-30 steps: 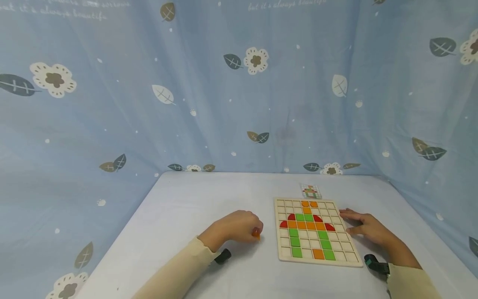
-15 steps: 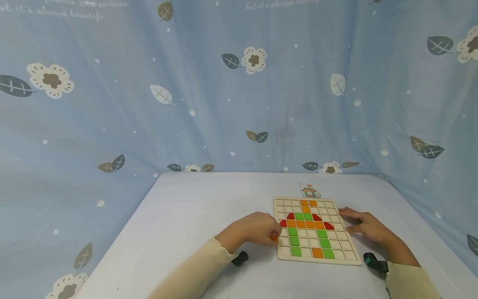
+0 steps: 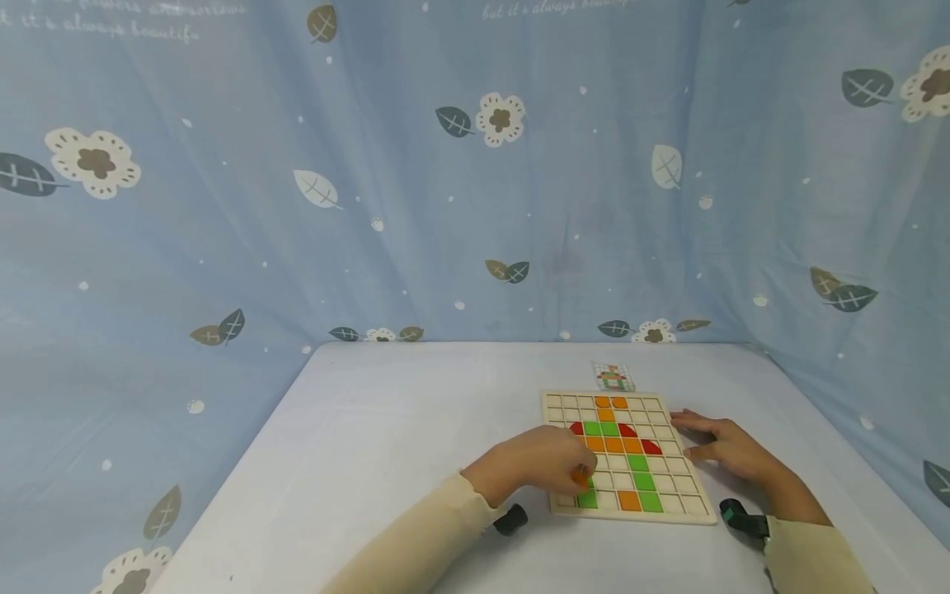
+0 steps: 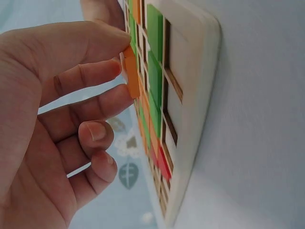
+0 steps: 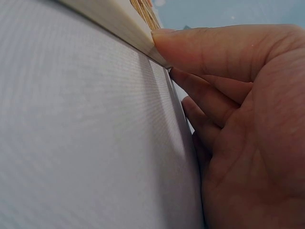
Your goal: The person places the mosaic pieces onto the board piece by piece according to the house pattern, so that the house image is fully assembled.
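Observation:
My left hand [image 3: 542,460] is over the left part of the wooden grid board [image 3: 686,485]. In the left wrist view, its thumb and fingertips pinch an orange tile [image 4: 132,74], held on edge close to the board's surface. Green, orange and red tiles lie in the board's cells, including a green square tile [image 3: 650,502] and a red rounded tile [image 3: 651,447]. My left hand hides some cells on that side. My right hand [image 3: 731,452] rests at the board's right edge, thumb touching the rim and fingers extended along it.
A small pattern card [image 3: 613,378] lies behind the board on the white table [image 3: 416,396]. Blue patterned curtain [image 3: 401,165] hangs behind and at both sides. A dark wrist device [image 3: 512,520] sits below my left wrist, another [image 3: 742,518] beside my right.
My left hand has moved right, from the table beside the board to over its left columns, carrying the orange tile. My right hand stays at the board's edge.

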Available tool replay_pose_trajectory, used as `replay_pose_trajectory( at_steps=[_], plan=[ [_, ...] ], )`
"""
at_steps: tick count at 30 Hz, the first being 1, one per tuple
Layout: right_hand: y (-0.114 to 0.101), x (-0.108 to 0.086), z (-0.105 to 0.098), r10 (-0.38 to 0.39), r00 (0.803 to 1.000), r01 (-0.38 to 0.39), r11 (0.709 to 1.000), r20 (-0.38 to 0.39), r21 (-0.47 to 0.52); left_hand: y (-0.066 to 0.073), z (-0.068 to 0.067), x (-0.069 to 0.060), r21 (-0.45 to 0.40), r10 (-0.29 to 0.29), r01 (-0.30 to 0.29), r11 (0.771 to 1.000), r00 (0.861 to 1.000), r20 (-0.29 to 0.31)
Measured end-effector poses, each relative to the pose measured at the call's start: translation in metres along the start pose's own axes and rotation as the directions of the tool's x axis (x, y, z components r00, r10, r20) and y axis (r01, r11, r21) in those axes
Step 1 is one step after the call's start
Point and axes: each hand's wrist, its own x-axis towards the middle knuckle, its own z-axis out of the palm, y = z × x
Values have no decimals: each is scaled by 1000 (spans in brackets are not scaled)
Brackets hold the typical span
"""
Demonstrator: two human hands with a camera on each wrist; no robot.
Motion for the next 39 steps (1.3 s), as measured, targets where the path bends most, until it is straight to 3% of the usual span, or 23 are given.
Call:
replay_pose_trajectory(
  at_steps=[16, 24, 39],
  plan=[
    [0, 1, 3, 15, 1000, -15, 1000, -10, -4, 16, 4, 22, -15, -5, 6, 1000, 999, 54],
    [2, 1, 4, 32, 999, -32, 999, -13, -3, 19, 13, 31, 7, -13, 12, 1000, 996, 88],
    [-2, -1, 1, 13, 1000, -13, 1000, -15, -10, 23, 16, 32, -22, 23, -21, 1000, 996, 86]
  ],
)
